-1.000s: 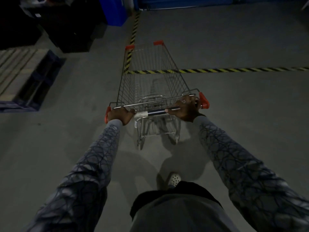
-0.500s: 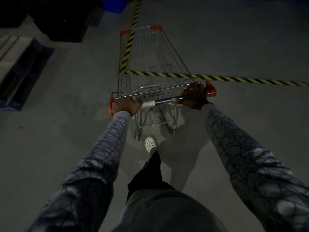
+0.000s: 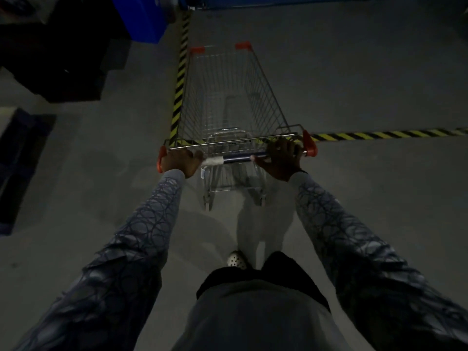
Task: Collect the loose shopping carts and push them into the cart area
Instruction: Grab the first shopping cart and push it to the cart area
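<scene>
Squarely ahead, the shopping cart (image 3: 228,102), left hand (image 3: 180,162) and right hand (image 3: 281,160) both in full grip on its handle (image 3: 238,157).

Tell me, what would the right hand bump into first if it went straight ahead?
Probably the cart: the right hand grips its handle, and the basket's back rail sits just beyond it.

Store warehouse: hazard tape (image 3: 379,135), concrete floor (image 3: 354,72), shopping cart (image 3: 266,102).
</scene>
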